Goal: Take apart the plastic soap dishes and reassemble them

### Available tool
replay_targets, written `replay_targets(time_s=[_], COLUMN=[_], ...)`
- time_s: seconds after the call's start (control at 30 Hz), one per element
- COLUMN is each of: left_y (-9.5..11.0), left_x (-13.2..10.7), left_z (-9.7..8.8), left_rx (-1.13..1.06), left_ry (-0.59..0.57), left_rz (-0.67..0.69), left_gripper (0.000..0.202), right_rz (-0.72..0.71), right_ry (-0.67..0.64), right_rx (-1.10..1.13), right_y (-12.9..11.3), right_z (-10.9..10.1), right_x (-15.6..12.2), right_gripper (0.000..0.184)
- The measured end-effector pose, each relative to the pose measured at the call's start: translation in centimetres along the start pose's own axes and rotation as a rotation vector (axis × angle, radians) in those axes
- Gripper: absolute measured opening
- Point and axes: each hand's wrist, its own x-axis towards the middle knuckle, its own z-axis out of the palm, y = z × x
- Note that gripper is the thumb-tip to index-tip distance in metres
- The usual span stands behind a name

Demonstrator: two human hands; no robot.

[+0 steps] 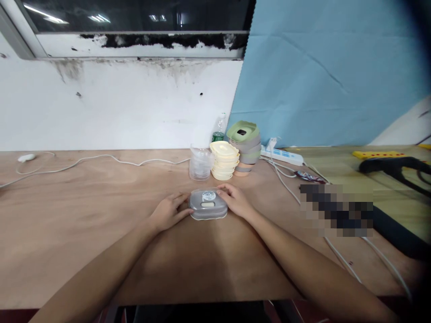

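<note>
On the wooden table in front of me rests a small see-through plastic food container point(208, 211) with a round white label on top and a pale oval piece at its middle. My left hand point(170, 211) grips its left side, fingers and thumb along the edge. From the right, my right hand point(235, 200) holds the opposite side, thumb on top near the label. Just behind stand a stack of clear plastic containers point(200, 166) and a stack of cream-yellow plastic pieces point(224, 163).
Green and grey plastic pieces point(245, 139) are piled behind the yellow stack, beside a plastic bottle point(218, 130). A white power strip point(284, 156) and cables lie to the right. Another person's dark sleeve point(399, 231) reaches in there. A white cable point(131, 161) crosses the back left.
</note>
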Motion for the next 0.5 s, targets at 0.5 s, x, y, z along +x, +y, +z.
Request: replay_targets(time_s=[0.5], left_y=[-0.83], left_x=[-0.11], left_z=[-0.21], left_rx=[-0.076], left_ry=[0.058], left_rz=[0.049], left_gripper=[0.053], right_rz=[-0.070], right_ry=[-0.170], right_rx=[0.080], right_y=[0.72], right_z=[-0.54], right_x=[0.10], right_gripper=[0.043])
